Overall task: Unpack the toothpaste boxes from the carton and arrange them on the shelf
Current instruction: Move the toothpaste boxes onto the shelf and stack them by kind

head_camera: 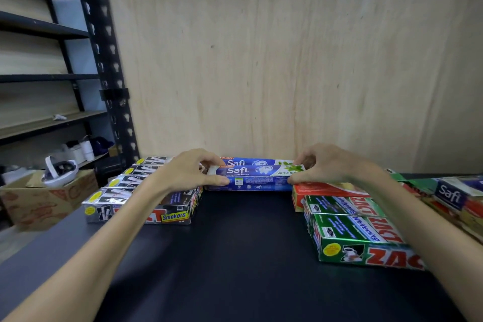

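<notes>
Two blue Safi toothpaste boxes (254, 176) lie side by side, lengthwise across the back of the dark shelf (243, 248), close to the plywood wall. My left hand (192, 171) grips their left end with thumb in front and fingers curled over the top. My right hand (328, 165) grips the right end the same way. A row of silver and black Smokers boxes (136, 200) lies under my left forearm. Green Zact boxes (360, 238) and a red box (326, 189) lie under my right forearm.
More boxes, one a blue Safi (454, 195), are piled at the far right. A brown carton (44, 197) with a white object on top stands to the left, beyond the shelf edge. A black metal rack (102, 60) with wooden shelves rises on the left.
</notes>
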Demonstrator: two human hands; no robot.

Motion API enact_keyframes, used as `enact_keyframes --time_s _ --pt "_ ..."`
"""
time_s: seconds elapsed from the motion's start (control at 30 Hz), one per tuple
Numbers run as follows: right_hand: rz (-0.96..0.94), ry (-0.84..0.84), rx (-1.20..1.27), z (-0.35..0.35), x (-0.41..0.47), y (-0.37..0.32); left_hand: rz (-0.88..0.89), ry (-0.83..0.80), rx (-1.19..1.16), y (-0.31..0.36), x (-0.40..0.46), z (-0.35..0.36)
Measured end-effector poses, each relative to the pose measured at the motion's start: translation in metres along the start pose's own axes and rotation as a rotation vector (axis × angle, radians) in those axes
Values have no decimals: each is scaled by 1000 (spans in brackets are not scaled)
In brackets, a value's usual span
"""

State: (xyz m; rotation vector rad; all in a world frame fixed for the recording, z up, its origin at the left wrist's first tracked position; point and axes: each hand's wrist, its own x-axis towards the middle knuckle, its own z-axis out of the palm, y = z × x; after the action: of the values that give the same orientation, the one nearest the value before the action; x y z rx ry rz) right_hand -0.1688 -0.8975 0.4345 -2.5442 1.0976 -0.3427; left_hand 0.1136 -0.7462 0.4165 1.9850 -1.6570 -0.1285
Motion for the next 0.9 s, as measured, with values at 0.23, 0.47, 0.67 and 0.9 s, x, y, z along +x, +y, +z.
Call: enact_keyframes --time_s 0.23,0.47,0.67,0.9 --pt "18 67 -13 9 1 0 19 58 109 3 3 10" --pt "-20 164 -112 10 -7 -10 20 36 142 5 -5 6" --pt "-72 161 -175 16 -5 -16 -16 44 151 0 -7 3" --pt "-82 108 -141 20 -3 -10 -8 -10 234 2 -11 1"
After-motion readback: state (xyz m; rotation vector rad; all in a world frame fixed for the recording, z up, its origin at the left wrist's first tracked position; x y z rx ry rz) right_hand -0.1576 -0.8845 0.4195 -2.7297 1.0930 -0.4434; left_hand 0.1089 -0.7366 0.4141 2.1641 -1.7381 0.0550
